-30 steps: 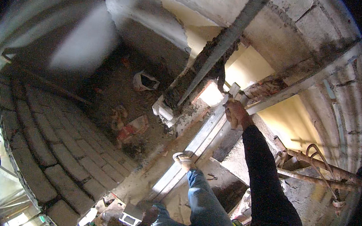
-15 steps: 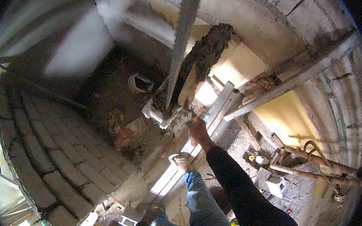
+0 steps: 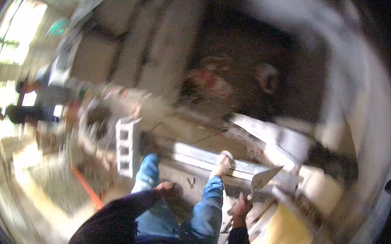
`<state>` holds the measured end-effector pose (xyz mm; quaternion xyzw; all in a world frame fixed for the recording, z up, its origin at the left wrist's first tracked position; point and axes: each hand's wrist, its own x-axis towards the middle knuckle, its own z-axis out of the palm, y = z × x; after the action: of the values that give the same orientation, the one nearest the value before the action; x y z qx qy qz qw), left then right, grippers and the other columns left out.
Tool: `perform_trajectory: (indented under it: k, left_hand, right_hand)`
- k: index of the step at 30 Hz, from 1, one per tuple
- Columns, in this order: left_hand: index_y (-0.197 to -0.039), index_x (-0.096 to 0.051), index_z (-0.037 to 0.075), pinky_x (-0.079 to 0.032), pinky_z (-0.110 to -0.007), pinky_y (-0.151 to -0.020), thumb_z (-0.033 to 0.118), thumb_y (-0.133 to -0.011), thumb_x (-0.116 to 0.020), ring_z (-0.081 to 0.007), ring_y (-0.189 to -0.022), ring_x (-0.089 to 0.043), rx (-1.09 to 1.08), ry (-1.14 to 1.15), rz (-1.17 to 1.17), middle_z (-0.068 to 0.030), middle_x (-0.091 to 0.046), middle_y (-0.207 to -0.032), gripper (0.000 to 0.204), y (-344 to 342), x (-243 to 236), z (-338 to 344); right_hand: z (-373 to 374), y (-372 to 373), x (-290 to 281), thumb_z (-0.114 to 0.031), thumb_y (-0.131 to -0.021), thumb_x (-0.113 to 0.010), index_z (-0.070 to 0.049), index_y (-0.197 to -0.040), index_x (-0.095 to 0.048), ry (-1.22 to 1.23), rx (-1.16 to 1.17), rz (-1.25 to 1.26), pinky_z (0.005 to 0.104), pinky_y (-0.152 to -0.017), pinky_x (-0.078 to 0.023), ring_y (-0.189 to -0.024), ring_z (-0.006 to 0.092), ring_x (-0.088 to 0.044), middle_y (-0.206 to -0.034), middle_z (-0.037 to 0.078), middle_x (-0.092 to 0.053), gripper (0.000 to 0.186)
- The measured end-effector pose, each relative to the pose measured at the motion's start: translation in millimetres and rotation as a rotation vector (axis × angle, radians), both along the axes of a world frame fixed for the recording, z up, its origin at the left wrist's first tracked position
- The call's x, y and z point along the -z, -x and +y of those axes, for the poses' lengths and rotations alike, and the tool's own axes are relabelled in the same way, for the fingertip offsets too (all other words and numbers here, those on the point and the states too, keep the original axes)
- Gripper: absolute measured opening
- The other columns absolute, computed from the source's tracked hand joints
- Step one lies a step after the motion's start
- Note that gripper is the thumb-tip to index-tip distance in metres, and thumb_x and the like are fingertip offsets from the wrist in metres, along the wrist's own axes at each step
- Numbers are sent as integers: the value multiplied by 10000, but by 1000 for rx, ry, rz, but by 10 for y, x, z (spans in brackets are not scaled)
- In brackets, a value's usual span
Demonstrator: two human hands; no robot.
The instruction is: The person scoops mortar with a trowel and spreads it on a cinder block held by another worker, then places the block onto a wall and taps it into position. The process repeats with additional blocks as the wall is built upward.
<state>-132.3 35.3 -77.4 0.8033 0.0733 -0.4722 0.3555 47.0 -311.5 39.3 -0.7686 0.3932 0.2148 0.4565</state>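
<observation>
Orange strip (image 3: 87, 187) lower left; bright window (image 3: 19, 34) above; yellow panel (image 3: 289, 233) lower right; blurred pale object (image 3: 266, 72), perhaps sack.

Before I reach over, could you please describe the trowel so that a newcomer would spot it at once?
Find the long pale beam just below centre and follow it right, past the foot. The right hand holds the trowel there; its pointed, leaf-shaped blade sets it apart from the straight beam.

Building site, judging by rough block wall (image 3: 135, 41), pale hollow block (image 3: 128, 140), pointed trowel (image 3: 264, 177).
</observation>
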Motion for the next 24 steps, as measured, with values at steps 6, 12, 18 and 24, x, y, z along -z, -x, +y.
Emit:
perform_trajectory:
  k: [6,12,18,24]
  left_hand:
    - [-1073,-625,39,-492,-483,-851,415,-829,-553,-411,-959,-627,-469,89,167,-232,-661,-1010,454,-251,-452,293]
    - [-1211,-594,36,-479,-466,-918,430,-866,-523,-394,-1052,-607,-725,239,160,-246,-634,-1126,528,-463,-204,596]
    - [-1216,-589,19,-472,-460,-940,458,-860,-539,-390,-1077,-596,-988,333,-39,-239,-637,-1116,567,-841,-9,1288]
    - [-1247,-543,18,-458,-490,-933,425,-903,-510,-410,-1093,-573,-1282,478,-114,-245,-592,-1200,534,-1044,-108,1953]
  right_hand:
    - [1274,-445,119,-205,-800,-644,-52,-898,-562,-164,-546,459,321,-466,-427,-519,169,-517,-639,22,-499,199]
    - [2899,-1020,825,-211,-767,-673,6,-988,-590,3,-1738,72,426,-706,-505,-802,346,-623,-936,202,-619,321]
    - [5725,-1033,1314,-209,-762,-689,-29,-1062,-565,-30,-2055,-74,474,-747,-505,-871,442,-625,-906,262,-647,371]
    - [8443,-488,1989,-174,-798,-606,-59,-1095,-550,157,-2443,-622,532,-746,-494,-853,439,-627,-883,238,-652,323]
